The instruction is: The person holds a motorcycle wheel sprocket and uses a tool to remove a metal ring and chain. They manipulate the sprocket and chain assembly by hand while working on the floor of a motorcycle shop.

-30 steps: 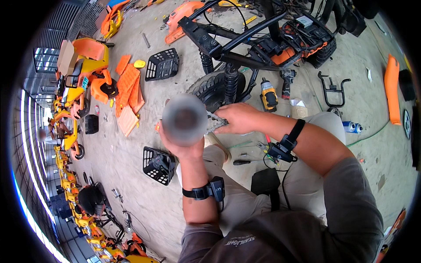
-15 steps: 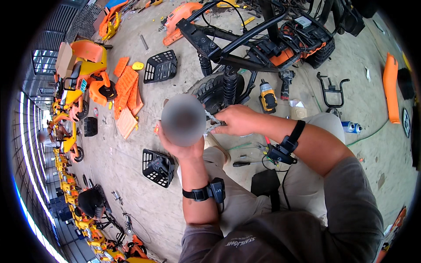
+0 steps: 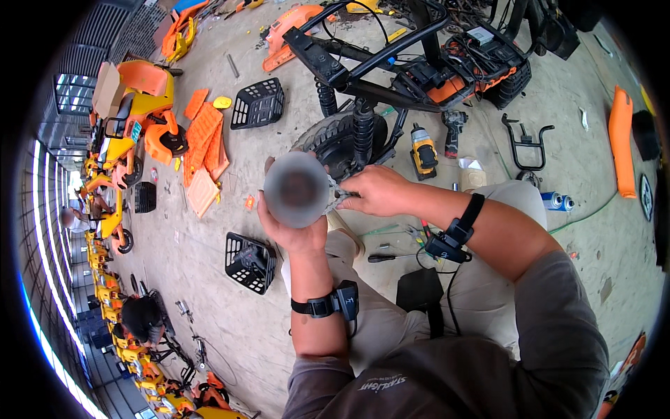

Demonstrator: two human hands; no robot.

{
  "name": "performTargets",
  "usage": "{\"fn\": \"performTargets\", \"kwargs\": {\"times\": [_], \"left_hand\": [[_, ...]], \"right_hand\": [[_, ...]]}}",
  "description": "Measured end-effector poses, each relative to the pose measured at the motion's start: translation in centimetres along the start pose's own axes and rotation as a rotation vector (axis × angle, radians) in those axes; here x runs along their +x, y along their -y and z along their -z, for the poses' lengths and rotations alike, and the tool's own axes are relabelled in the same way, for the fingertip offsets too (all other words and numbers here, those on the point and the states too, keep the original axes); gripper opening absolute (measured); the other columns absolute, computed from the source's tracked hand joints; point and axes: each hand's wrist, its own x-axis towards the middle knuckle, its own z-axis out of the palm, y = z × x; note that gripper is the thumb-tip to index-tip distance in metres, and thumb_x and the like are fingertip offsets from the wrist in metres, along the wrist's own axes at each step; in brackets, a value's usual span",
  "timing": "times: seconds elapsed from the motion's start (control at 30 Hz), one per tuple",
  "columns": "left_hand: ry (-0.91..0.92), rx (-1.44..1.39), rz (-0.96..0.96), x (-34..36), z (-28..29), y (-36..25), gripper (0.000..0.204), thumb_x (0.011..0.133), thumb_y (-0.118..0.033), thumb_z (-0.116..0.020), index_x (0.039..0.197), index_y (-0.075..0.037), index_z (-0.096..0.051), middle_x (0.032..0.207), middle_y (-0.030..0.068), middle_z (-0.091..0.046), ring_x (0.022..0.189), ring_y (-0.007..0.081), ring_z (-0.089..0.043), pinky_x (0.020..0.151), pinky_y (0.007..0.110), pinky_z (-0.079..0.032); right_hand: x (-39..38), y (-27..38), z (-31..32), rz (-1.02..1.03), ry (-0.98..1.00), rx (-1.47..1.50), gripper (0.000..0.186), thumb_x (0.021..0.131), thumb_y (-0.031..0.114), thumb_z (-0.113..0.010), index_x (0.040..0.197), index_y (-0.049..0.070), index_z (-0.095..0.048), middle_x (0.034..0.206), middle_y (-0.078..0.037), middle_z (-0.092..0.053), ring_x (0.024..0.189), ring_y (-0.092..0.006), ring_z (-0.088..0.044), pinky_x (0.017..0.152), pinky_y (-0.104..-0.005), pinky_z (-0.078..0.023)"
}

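A grey metal piece (image 3: 338, 196) is pinched at its right end by the right hand (image 3: 373, 192), its fingers closed. It is held between the hands, where its left end is lost in a round blur. The left hand (image 3: 299, 237) is cupped upward beneath that blur, and whether anything is gripped there cannot be told. A black basket (image 3: 244, 281) is seen beside the left wrist. Farther off, a tyre (image 3: 326, 136) is overhung by a black vehicle frame (image 3: 315, 59); orange panels (image 3: 204, 143) are piled leftward.
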Motion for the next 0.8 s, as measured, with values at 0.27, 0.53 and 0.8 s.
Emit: {"fn": "performTargets", "kwargs": {"times": [0.27, 0.53, 0.8], "left_hand": [[-0.025, 0.007, -0.003, -0.7, 0.2, 0.2, 0.064, 0.099, -0.052, -0.04, 0.152, -0.016, -0.038, 0.15, 0.0254, -0.043, 0.138, 0.0466, -0.041, 0.113, 0.064, -0.032], [-0.044, 0.043, -0.04, -0.8, -0.1, -0.3, 0.065, 0.102, -0.048, -0.032, 0.153, -0.007, -0.033, 0.144, 0.0215, -0.049, 0.132, 0.042, -0.048, 0.108, 0.059, -0.041], [-0.024, 0.032, -0.04, 0.4, 0.1, -0.6, 0.066, 0.101, -0.048, -0.034, 0.153, -0.008, -0.032, 0.143, 0.021, -0.05, 0.131, 0.0418, -0.049, 0.107, 0.06, -0.041]], "right_hand": [[-0.7, 0.5, -0.3, -0.027, 0.01, 0.005, 0.037, 0.087, 0.042, -0.072, 0.091, 0.005, -0.067, 0.081, -0.021, -0.068, 0.082, -0.0441, -0.065, 0.072, -0.0539, -0.05], [-0.2, 1.3, -0.3, -0.045, -0.058, 0.051, 0.05, 0.083, 0.043, -0.076, 0.111, 0.005, -0.061, 0.088, -0.021, -0.07, 0.085, -0.0444, -0.067, 0.073, -0.0534, -0.051], [0.9, 1.1, -0.3, 0.062, -0.122, -0.04, 0.034, 0.09, 0.036, -0.069, 0.104, 0.006, -0.064, 0.089, -0.017, -0.07, 0.086, -0.0423, -0.067, 0.077, -0.0525, -0.052]]}}
